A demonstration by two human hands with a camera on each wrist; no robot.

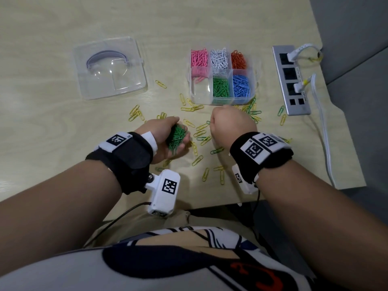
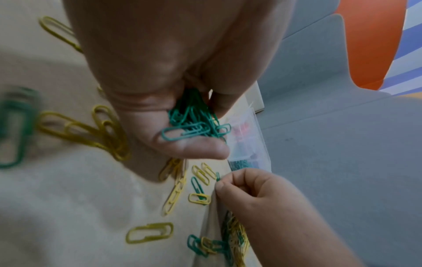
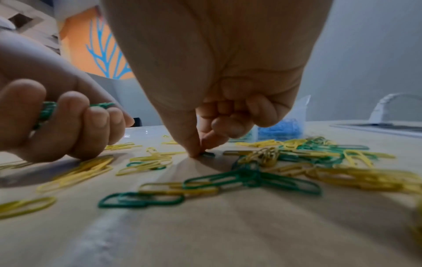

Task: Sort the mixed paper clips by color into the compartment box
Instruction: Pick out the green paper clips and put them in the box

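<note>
Green paper clips (image 1: 176, 138) fill the left hand's (image 1: 165, 139) curled grip, while the right hand (image 1: 230, 124) pinches one green clip (image 3: 207, 154) on the tabletop (image 1: 63, 114).

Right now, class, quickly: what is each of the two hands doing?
Left hand: holds a bunch of green paper clips.
Right hand: pinches one green paper clip on the table.

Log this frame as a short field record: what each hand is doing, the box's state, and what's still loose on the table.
left hand: grips a bunch of green clips
right hand: thumb and forefinger pinch one green clip lying on the table
compartment box: open; pink, white, orange, green, blue filled; front-left compartment has no yellow yet
lid: lies apart, left of box
loose clips: yellow and green only
</note>
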